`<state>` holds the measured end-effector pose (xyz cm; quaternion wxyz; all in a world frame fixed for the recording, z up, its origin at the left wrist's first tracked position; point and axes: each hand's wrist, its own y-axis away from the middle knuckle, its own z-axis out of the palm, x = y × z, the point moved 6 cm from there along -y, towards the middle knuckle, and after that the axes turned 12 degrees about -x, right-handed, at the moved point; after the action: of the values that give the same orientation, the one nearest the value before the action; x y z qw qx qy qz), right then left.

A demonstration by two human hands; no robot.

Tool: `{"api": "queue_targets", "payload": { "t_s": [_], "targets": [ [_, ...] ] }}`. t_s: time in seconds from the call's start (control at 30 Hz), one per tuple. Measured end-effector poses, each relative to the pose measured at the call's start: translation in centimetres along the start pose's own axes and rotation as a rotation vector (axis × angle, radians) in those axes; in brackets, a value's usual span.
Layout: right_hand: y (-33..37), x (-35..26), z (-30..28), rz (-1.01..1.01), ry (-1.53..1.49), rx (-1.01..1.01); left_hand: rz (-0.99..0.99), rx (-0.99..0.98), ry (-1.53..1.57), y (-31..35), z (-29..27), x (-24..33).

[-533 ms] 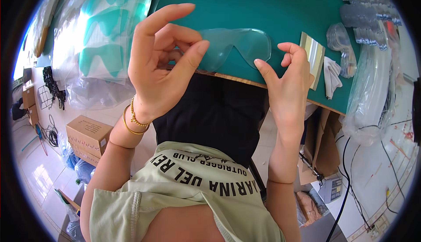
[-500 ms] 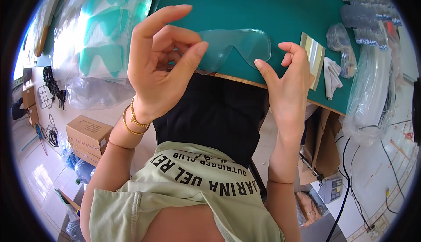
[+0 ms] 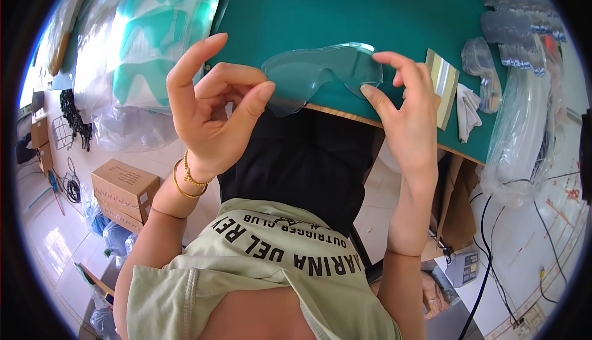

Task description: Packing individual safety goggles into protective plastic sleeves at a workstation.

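A clear, curved goggle lens (image 3: pixel 295 72) with a nose notch is held over the front edge of the green table (image 3: pixel 296 13). Its left end is pinched between the thumb and index finger of my left hand (image 3: pixel 209 109), with the index or another finger raised away. At the other end, my right hand (image 3: pixel 408 109) has its thumb on the lower corner and its index fingertip at the upper corner of the lens. The lens is tilted, its left end lower.
Plastic sheets with lens-shaped cutouts (image 3: pixel 151 38) lie at the left. On the right are a yellowish strip (image 3: pixel 443 87), a white cloth (image 3: pixel 468 112), more clear lenses (image 3: pixel 484 72) and stacked lenses in plastic (image 3: pixel 515 25). A cardboard box (image 3: pixel 126 189) stands on the floor.
My left hand has moved left and down, tilting the lens. My right index finger has come down onto the lens's upper corner, where it was apart before.
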<state>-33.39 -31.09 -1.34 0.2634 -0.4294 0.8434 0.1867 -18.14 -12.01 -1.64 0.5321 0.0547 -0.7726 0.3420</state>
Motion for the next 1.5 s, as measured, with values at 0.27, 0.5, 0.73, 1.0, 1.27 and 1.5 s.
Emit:
{"api": "queue_targets", "payload": {
  "t_s": [0.27,0.5,0.73,1.0,1.27,1.5],
  "targets": [
    [-0.7,-1.0,-0.4,-0.111,0.137,-0.071,-0.079,0.046,-0.003,0.7,-0.3,-0.6],
    [-0.6,-1.4,-0.9,-0.112,0.266,-0.016,-0.113,0.069,0.016,0.9,-0.3,-0.8],
    [-0.5,-0.9,-1.0,-0.065,0.319,0.009,-0.27,0.107,0.12,0.6,0.1,-0.9],
    [0.1,0.6,-0.6,0.074,0.021,0.04,-0.502,0.102,0.151,0.3,0.8,-1.2],
    [2.1,0.6,-0.5,0.064,-0.229,0.12,-0.522,0.1,0.113,-1.5,1.4,-1.7],
    [4.0,4.7,-4.4,0.37,0.386,0.307,-0.458,0.038,0.051,-2.9,1.3,-2.2]
  ]
}}
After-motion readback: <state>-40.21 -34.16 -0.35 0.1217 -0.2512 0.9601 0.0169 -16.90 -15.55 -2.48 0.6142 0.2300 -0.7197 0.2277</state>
